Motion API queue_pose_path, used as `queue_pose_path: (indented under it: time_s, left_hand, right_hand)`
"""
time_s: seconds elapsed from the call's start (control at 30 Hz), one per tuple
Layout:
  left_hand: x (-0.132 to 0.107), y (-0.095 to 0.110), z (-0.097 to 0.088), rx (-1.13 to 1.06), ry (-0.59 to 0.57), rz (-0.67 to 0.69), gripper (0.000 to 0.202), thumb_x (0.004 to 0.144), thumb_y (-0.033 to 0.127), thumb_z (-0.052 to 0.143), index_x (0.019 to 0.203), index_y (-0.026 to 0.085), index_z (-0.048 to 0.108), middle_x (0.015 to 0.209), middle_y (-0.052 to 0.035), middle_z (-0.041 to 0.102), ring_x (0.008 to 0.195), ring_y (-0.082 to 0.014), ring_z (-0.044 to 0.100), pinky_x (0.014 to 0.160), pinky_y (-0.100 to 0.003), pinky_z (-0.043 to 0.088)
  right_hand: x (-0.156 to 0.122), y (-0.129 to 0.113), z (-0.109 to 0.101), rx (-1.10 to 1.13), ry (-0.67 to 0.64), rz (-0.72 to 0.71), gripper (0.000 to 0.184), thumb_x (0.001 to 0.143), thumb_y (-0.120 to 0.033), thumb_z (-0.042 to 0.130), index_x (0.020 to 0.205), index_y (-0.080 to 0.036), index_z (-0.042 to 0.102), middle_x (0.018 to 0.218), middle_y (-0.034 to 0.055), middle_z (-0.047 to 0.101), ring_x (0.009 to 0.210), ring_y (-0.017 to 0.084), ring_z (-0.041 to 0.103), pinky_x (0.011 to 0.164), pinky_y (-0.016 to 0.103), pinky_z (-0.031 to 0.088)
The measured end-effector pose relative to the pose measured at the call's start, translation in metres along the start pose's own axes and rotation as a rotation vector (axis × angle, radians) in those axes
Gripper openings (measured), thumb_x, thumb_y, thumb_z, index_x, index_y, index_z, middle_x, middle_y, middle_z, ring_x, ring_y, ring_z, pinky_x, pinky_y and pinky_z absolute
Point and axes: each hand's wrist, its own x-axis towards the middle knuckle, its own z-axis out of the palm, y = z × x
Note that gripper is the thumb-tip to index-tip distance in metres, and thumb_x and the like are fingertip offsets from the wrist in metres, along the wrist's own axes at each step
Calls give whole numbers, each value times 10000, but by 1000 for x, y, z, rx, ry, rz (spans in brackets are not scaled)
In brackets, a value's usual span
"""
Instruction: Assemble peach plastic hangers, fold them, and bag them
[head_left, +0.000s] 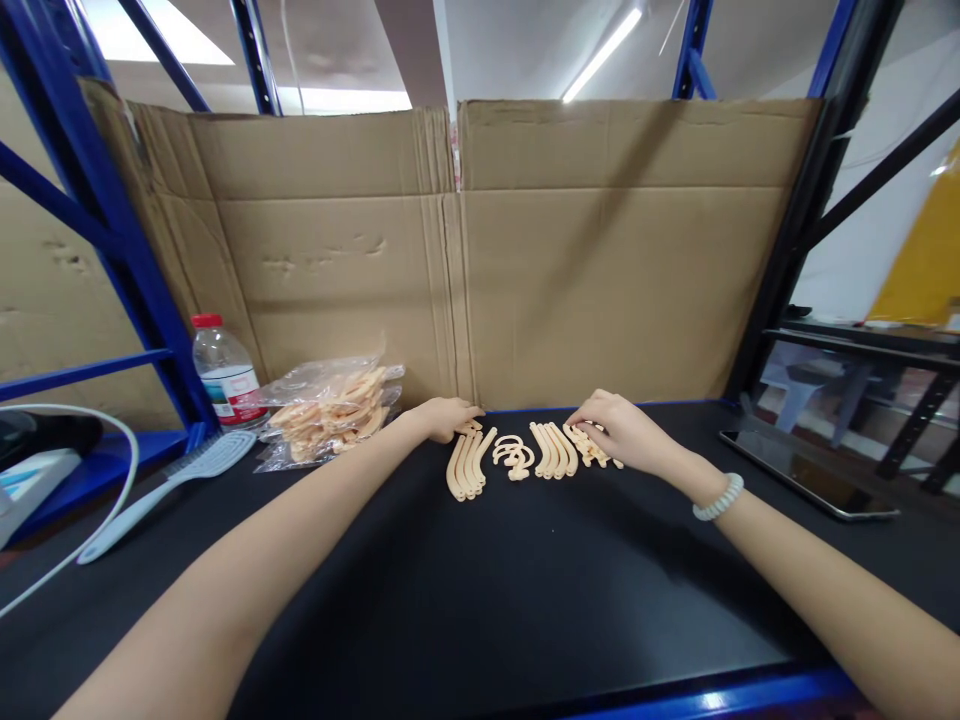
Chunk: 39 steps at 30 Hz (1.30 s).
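Observation:
Several cream plastic curved pieces lie in small groups on the black table top (487,590): a left bundle of long curved strips (466,466), some ring-shaped pieces (514,456) in the middle, another bundle of strips (553,450), and small pieces (592,447) at the right. My left hand (447,415) rests knuckles up on the far end of the left bundle, its fingers curled. My right hand (622,430) lies over the small right-hand pieces, fingertips pinched down on them. A white bead bracelet (718,498) is on my right wrist.
A clear bag of more cream pieces (330,405) sits at the back left beside a water bottle with a red cap (223,372). A pale blue hairbrush (169,480) lies left. A tablet (806,465) lies right. Cardboard (465,260) walls the back; blue rack posts (112,220) stand left.

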Motion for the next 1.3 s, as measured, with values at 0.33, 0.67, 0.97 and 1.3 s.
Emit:
queue_pose_path:
  time_s: [0.33,0.67,0.97,1.3]
  left_hand:
    - [-25,4,-24,24,320,-30,485,685,149,563,1169,148,545,1078,-120,600,975,-257,593,856,-354,450]
    - [-90,139,-35,-313,673,145,563,716,195,601,1269,176,493,1043,-95,583,928,-226,556,835,-371,483]
    - [-100,144,-11,-1009,532,-162,409,820,337,606,1189,162,592,938,-74,673,754,-173,623,638,-278,531]
    - [-106,163,-5,-1196,528,-227,270,846,379,580,919,151,704,708,-37,671,613,-147,596,559,-236,486]
  right_hand:
    - [0,0,-16,95,161,112,196,861,-178,499,885,-169,693,826,76,703,780,209,591,736,379,484]
    - [-3,-105,13,1237,-153,337,378,806,-473,628,987,-143,591,784,55,669,590,137,639,450,221,501]
    - [-4,-84,16,1233,-175,416,326,787,-440,673,818,-133,570,501,-40,570,428,102,597,393,167,461]
    - [-7,-97,11,1223,-285,309,270,810,-351,660,958,-131,612,605,-25,602,478,83,592,435,166,474]
